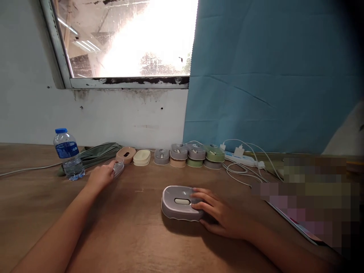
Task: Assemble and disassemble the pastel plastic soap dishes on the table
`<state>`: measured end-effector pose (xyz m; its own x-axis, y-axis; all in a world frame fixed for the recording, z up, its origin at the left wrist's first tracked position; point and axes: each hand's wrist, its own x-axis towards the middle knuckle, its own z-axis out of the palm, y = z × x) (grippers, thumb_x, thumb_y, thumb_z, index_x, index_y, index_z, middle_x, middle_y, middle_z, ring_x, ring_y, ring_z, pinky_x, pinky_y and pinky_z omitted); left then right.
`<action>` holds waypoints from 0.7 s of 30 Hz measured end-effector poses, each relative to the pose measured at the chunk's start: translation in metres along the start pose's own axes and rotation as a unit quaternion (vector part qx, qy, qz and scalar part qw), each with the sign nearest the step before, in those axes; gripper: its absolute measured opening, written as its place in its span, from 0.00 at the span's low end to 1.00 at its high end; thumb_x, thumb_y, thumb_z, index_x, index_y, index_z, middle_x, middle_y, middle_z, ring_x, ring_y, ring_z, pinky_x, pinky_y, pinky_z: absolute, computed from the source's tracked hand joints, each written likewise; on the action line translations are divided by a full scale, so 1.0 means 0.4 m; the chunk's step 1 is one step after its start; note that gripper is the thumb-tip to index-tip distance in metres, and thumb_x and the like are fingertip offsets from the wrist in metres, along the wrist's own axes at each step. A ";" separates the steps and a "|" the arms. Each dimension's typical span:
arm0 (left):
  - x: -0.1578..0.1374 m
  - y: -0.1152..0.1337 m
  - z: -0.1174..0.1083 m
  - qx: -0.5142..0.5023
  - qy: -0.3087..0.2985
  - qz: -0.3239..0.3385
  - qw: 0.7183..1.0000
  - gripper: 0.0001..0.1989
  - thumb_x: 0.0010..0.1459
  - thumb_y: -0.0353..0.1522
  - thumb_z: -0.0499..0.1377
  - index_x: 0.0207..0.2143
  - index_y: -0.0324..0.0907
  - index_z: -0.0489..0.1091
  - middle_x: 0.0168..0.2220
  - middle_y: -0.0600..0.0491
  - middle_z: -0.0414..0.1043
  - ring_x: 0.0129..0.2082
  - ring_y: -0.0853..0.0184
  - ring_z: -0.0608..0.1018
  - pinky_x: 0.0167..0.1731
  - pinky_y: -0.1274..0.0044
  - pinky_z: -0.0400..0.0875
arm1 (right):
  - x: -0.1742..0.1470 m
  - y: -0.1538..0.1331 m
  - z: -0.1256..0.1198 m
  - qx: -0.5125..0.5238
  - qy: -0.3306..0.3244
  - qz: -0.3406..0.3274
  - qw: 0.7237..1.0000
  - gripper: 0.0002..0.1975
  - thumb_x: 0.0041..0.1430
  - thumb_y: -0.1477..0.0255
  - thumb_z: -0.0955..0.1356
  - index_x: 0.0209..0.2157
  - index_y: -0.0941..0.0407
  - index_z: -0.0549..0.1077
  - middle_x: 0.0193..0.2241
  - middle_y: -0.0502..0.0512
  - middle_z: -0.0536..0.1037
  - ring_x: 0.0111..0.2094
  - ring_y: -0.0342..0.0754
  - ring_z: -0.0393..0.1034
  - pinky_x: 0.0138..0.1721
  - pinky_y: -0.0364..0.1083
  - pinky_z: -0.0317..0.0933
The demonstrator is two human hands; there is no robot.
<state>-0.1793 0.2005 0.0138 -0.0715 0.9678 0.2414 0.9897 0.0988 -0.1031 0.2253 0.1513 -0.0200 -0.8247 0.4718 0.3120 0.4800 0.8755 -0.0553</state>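
Note:
A grey lidded plastic box [182, 212] with rounded corners and a pale oval inset in its top sits on the table in front of me. My right hand [214, 212] grips its right end, fingers spread over the lid and thumb against the near side. Further off to the left, my left hand [101, 175] reaches out with its fingers closed on clear plastic pieces [118, 169], which it partly hides. Just past them are a peach lid-like piece [126, 154] with a dark oval slot and a small stack of cream trays [141, 157].
Along the wall runs a row of lidded boxes, among them a grey one [162, 157] and a green one [214, 153]. A water bottle [68, 154] and dark green cloth [98, 153] are at left. A power strip [241, 159] with loose white cables [241, 172] lies at right.

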 end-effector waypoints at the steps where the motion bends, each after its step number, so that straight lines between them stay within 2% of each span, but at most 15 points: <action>1: -0.001 0.003 0.000 -0.008 0.021 -0.002 1.000 0.20 0.57 0.30 0.45 0.53 0.41 0.57 0.39 0.43 0.74 0.39 0.54 0.76 0.35 0.69 0.66 | -0.001 0.003 -0.002 -0.016 0.000 -0.007 1.000 0.17 0.53 0.75 0.64 0.46 0.56 0.66 0.51 0.62 0.64 0.58 0.55 0.50 0.54 0.55 0.54; 3: 0.000 0.013 0.003 -0.045 0.096 0.003 0.994 0.17 0.58 0.31 0.44 0.50 0.38 0.58 0.38 0.43 0.73 0.38 0.54 0.75 0.36 0.68 0.65 | -0.002 0.008 -0.005 -0.039 -0.003 -0.017 0.999 0.16 0.54 0.74 0.63 0.46 0.56 0.66 0.51 0.62 0.64 0.58 0.56 0.50 0.54 0.56 0.54; 5: 0.000 0.029 0.006 -0.134 0.200 0.013 0.970 0.14 0.59 0.33 0.45 0.45 0.38 0.59 0.36 0.44 0.71 0.39 0.56 0.75 0.39 0.67 0.65 | -0.002 0.013 -0.006 -0.050 -0.005 -0.022 0.999 0.17 0.54 0.74 0.63 0.47 0.56 0.65 0.52 0.61 0.63 0.58 0.56 0.50 0.54 0.56 0.54; 7: -0.003 0.057 0.004 -0.290 0.287 0.016 0.913 0.11 0.59 0.36 0.47 0.41 0.39 0.58 0.36 0.47 0.68 0.38 0.59 0.75 0.38 0.69 0.67 | -0.003 0.017 -0.001 -0.043 0.008 -0.030 0.999 0.21 0.54 0.72 0.64 0.51 0.56 0.61 0.53 0.62 0.62 0.58 0.56 0.50 0.54 0.56 0.54; 9: -0.012 0.100 -0.003 -0.484 0.318 0.018 0.815 0.11 0.57 0.39 0.50 0.38 0.42 0.56 0.35 0.51 0.65 0.33 0.64 0.76 0.35 0.72 0.69 | -0.003 0.019 0.007 -0.025 0.051 -0.042 0.998 0.28 0.54 0.71 0.64 0.56 0.57 0.53 0.53 0.63 0.61 0.57 0.56 0.50 0.54 0.57 0.54; 10: -0.018 0.126 -0.007 -0.577 0.308 0.021 0.756 0.11 0.56 0.40 0.52 0.37 0.42 0.56 0.34 0.54 0.64 0.31 0.67 0.76 0.33 0.74 0.70 | -0.002 0.018 0.013 -0.018 0.085 -0.044 0.995 0.30 0.54 0.71 0.64 0.57 0.57 0.49 0.54 0.64 0.59 0.57 0.56 0.51 0.54 0.57 0.54; 12: -0.033 0.180 -0.011 -0.730 0.240 0.028 0.640 0.13 0.53 0.40 0.56 0.34 0.43 0.56 0.32 0.58 0.63 0.26 0.71 0.76 0.32 0.77 0.71 | -0.001 0.011 0.022 -0.019 0.158 -0.038 0.987 0.32 0.54 0.72 0.64 0.58 0.55 0.46 0.56 0.64 0.57 0.57 0.56 0.51 0.53 0.57 0.55; 13: -0.041 0.206 -0.011 -0.784 0.188 0.026 0.590 0.14 0.51 0.40 0.58 0.34 0.42 0.57 0.31 0.59 0.63 0.25 0.73 0.76 0.31 0.78 0.71 | 0.001 0.005 0.026 -0.027 0.186 -0.030 0.982 0.31 0.54 0.73 0.64 0.57 0.54 0.46 0.56 0.63 0.55 0.57 0.56 0.51 0.52 0.57 0.55; 15: -0.059 0.250 -0.007 -0.856 0.069 0.015 0.512 0.15 0.48 0.38 0.61 0.33 0.41 0.59 0.30 0.60 0.64 0.24 0.74 0.76 0.30 0.79 0.72 | 0.004 -0.009 0.029 -0.051 0.214 -0.010 0.975 0.30 0.54 0.74 0.64 0.56 0.52 0.48 0.58 0.62 0.50 0.57 0.57 0.51 0.51 0.57 0.56; 16: -0.067 0.267 -0.004 -0.875 0.016 0.007 0.483 0.15 0.47 0.37 0.63 0.33 0.41 0.60 0.30 0.59 0.65 0.24 0.74 0.75 0.29 0.80 0.71 | 0.006 -0.016 0.030 -0.062 0.215 -0.002 0.975 0.29 0.54 0.74 0.64 0.56 0.51 0.49 0.59 0.62 0.48 0.57 0.57 0.50 0.51 0.57 0.56; 18: -0.085 0.294 0.003 -0.895 -0.065 -0.005 0.442 0.14 0.48 0.34 0.63 0.33 0.40 0.62 0.30 0.58 0.67 0.25 0.73 0.75 0.28 0.80 0.71 | 0.011 -0.027 0.029 -0.075 0.203 0.011 0.976 0.28 0.54 0.73 0.64 0.55 0.51 0.52 0.60 0.61 0.45 0.58 0.58 0.49 0.51 0.57 0.56; 21: -0.106 0.318 0.013 -0.901 -0.141 -0.012 0.411 0.13 0.48 0.31 0.63 0.36 0.40 0.64 0.33 0.54 0.70 0.28 0.72 0.75 0.28 0.80 0.71 | 0.016 -0.035 0.029 -0.067 0.174 0.027 0.982 0.26 0.54 0.73 0.64 0.55 0.51 0.55 0.61 0.59 0.40 0.59 0.59 0.46 0.52 0.57 0.54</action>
<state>-0.0508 0.1731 -0.0145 0.1565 0.9849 0.0735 -0.5442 0.0239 0.8386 0.2100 0.1432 -0.0283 -0.6557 0.4337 0.6181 0.5749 0.8175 0.0363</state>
